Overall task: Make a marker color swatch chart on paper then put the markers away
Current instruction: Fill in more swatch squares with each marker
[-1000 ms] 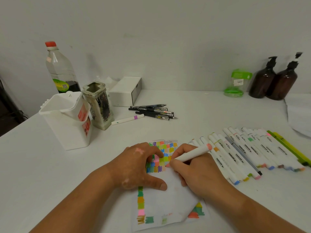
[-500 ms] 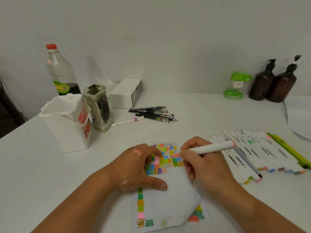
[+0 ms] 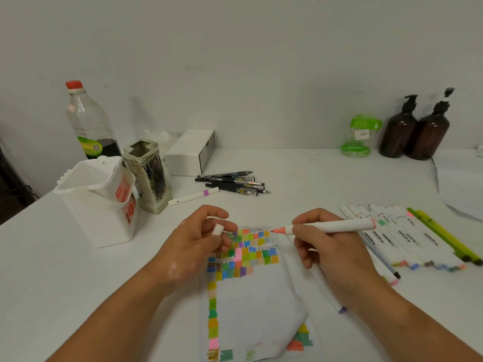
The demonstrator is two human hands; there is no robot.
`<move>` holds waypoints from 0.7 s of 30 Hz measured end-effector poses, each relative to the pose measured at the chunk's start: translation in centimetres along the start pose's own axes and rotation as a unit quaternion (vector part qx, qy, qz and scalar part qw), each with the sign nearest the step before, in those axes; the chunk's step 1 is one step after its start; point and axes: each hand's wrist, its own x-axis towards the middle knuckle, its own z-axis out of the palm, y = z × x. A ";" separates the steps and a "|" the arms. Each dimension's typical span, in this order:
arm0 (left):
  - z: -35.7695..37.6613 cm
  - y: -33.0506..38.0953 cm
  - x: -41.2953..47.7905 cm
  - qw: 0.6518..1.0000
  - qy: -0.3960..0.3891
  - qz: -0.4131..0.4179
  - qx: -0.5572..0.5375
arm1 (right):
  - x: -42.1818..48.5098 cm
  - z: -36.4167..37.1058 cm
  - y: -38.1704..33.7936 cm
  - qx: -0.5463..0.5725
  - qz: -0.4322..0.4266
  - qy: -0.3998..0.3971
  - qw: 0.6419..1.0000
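Note:
A white paper [image 3: 251, 304] with rows of small colour swatches lies in front of me on the white table [image 3: 313, 178]. My right hand [image 3: 332, 252] grips a white marker [image 3: 329, 227] with an uncovered salmon-pink tip, held level just above the paper's top right corner. My left hand [image 3: 196, 244] is lifted over the paper's top left and pinches the marker's white cap [image 3: 217, 229]. A row of several white markers [image 3: 400, 239] lies to the right of my right hand.
Two white tubs [image 3: 96, 205] and a patterned pen holder [image 3: 149, 176] stand at the left, a bottle [image 3: 88, 121] behind them. Black pens [image 3: 232, 184], a purple-banded marker [image 3: 193, 195] and a white box [image 3: 190, 151] sit mid-table. Brown pump bottles [image 3: 415, 131] and a green jar [image 3: 359, 137] stand back right.
My right hand lifted the marker off the paper and turned it level, tip pointing left. My left hand rose from pressing the paper and now shows the white cap between its fingers.

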 end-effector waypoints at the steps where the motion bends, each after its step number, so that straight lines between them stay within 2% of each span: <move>1: 0.1 0.1 0.0 0.999 -0.025 0.001 -0.022 | 0.0 0.0 -0.1 0.018 0.006 -0.003 1.000; 5: 0.8 0.6 -0.2 0.989 -0.089 -0.036 -0.114 | -0.1 0.0 -0.2 0.038 0.007 0.000 0.999; 8: 1.1 0.8 -0.3 0.992 -0.086 -0.031 -0.092 | -0.1 0.1 -0.4 0.036 -0.005 -0.003 0.999; 15: 1.7 0.8 -0.7 0.998 -0.058 0.024 -0.020 | -0.3 0.5 -0.5 0.107 0.012 -0.053 0.993; 21: 1.9 1.0 -0.7 0.997 -0.046 0.005 -0.065 | -0.3 0.4 -0.4 0.099 -0.005 -0.063 0.993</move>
